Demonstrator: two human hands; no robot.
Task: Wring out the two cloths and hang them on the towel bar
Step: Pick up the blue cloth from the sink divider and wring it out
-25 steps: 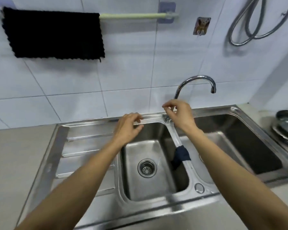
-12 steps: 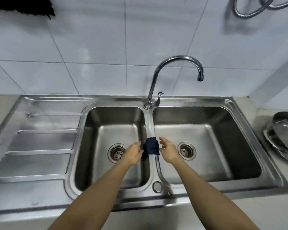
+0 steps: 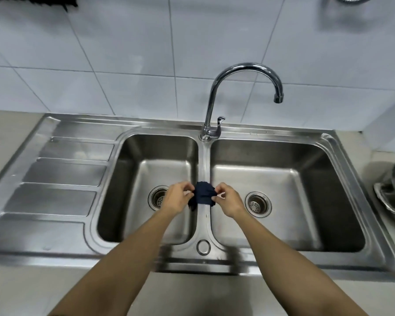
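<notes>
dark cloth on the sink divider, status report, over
Left hand and right hand both pinching the dark cloth. Cloth bunched on the divider, not yet wrung. Nothing in the way.

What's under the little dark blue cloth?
The dark blue cloth lies on the steel divider between the two basins, pinched by the left hand and right hand. The strip directly beneath is hidden.
</notes>
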